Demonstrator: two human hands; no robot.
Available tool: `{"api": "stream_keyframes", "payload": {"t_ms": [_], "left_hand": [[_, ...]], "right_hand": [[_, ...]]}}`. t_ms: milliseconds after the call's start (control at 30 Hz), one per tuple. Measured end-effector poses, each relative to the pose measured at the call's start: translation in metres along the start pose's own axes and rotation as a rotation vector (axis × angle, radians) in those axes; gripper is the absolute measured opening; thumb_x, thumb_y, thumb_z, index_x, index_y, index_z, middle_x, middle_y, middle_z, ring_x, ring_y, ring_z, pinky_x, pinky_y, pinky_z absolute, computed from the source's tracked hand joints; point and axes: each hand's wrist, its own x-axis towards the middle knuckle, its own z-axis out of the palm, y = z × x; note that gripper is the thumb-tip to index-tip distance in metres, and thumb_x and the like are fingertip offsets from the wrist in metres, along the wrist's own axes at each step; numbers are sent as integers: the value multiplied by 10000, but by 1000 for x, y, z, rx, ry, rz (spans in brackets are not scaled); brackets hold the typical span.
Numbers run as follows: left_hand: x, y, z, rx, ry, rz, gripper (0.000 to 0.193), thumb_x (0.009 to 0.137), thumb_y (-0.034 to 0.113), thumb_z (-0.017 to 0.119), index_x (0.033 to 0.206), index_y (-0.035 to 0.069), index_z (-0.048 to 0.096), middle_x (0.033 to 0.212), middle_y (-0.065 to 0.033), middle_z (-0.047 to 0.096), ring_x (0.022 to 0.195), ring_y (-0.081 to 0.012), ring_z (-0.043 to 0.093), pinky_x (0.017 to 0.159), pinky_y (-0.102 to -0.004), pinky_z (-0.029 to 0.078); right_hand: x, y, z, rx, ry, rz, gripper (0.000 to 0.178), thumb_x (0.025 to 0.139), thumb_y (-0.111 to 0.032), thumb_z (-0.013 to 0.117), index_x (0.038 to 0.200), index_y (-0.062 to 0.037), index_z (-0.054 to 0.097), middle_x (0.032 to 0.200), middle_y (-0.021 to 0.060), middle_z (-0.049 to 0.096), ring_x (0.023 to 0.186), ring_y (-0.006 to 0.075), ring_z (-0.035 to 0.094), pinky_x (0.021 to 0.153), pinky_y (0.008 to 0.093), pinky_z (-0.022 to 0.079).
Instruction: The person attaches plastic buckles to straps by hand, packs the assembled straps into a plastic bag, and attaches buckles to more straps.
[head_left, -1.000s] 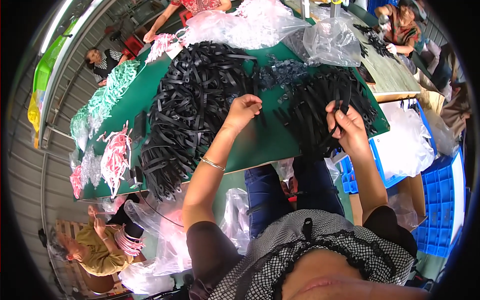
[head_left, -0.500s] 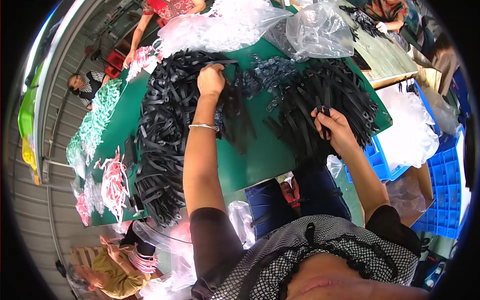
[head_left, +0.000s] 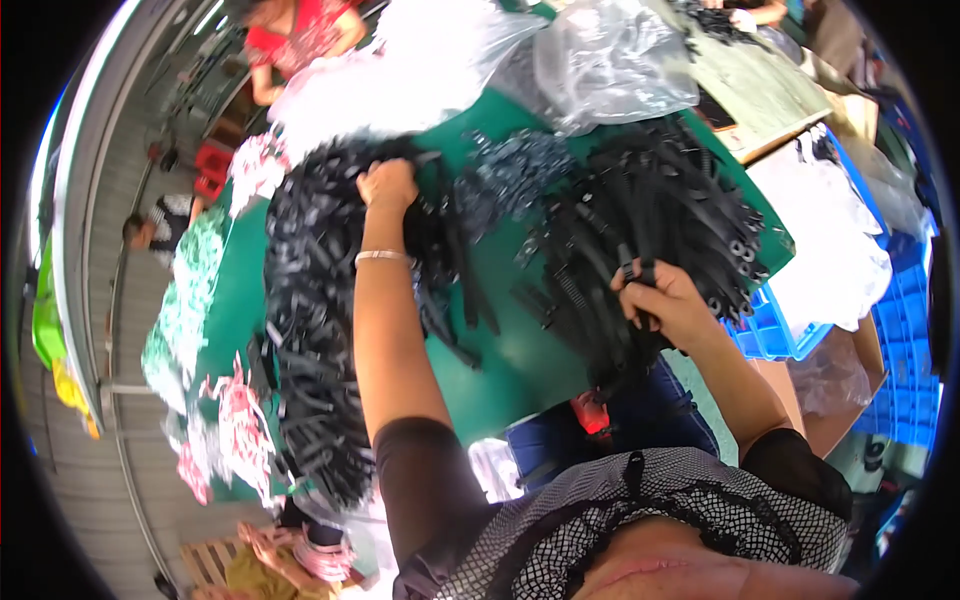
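Observation:
My left hand point(head_left: 388, 186), with a thin bracelet at the wrist, reaches far over the green table point(head_left: 500, 330) and grips black straps at the top of a long heap of black straps point(head_left: 310, 330) on the left. My right hand point(head_left: 665, 300) is closed on a small bundle of black straps at the near edge of a second heap of black straps point(head_left: 650, 210) on the right. A smaller grey pile point(head_left: 515, 170) lies between the two heaps.
Clear plastic bags point(head_left: 610, 60) lie at the table's far side. Pink, white and green strap piles point(head_left: 215, 400) line the left end. Blue crates point(head_left: 900, 330) and a white bag point(head_left: 835, 240) stand at right. Other people sit beyond the far side and at the left.
My left hand has reached farther up the left heap and closed on straps there. My right hand stays on its bundle. The view has tilted and moved closer.

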Motion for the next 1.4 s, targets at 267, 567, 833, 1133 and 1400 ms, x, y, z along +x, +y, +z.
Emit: {"api": "stream_keyframes", "payload": {"t_ms": [267, 567, 833, 1133, 1400], "left_hand": [[-5, -6, 33, 29, 1, 68, 174, 786, 195, 526, 924, 125, 606, 1031, -98, 576, 1033, -292, 520, 840, -455, 424], [-24, -2, 11, -431, 346, 96, 136, 747, 135, 634, 810, 88, 523, 791, -68, 593, 785, -276, 588, 656, -406, 459], [-90, 33, -58, -1615, 103, 218, 57, 828, 29, 567, 865, 34, 523, 749, -24, 555, 644, -108, 582, 544, -224, 490], [-142, -30, -211, -1445, 8, 427, 90, 817, 88, 513, 878, 36, 551, 721, -62, 605, 597, -116, 569, 499, -241, 425], [-51, -165, -376, -1824, 924, 106, 254, 901, 137, 405, 980, -79, 512, 816, -141, 621, 790, -247, 632, 643, -324, 537]], "right_hand": [[-5, 11, -3, -15, -127, 46, 200, 859, -228, 545, 989, -77, 561, 694, -50, 541, 587, 15, 427, 490, 173, 330], [-13, 11, -3, -24, -129, -43, 232, 859, -251, 548, 994, -64, 565, 702, -44, 544, 574, 32, 437, 486, 188, 343], [-8, 5, 1, -112, -15, -33, 213, 846, -216, 555, 970, -43, 570, 679, -28, 548, 504, 27, 412, 448, 167, 314], [-4, 7, 11, -62, -36, -43, 143, 839, -145, 520, 922, -34, 557, 662, 2, 551, 488, 46, 432, 437, 181, 319], [-13, 11, 12, -40, -43, -39, 145, 842, -133, 527, 922, -17, 561, 646, 10, 556, 463, 47, 432, 425, 180, 315]]}}
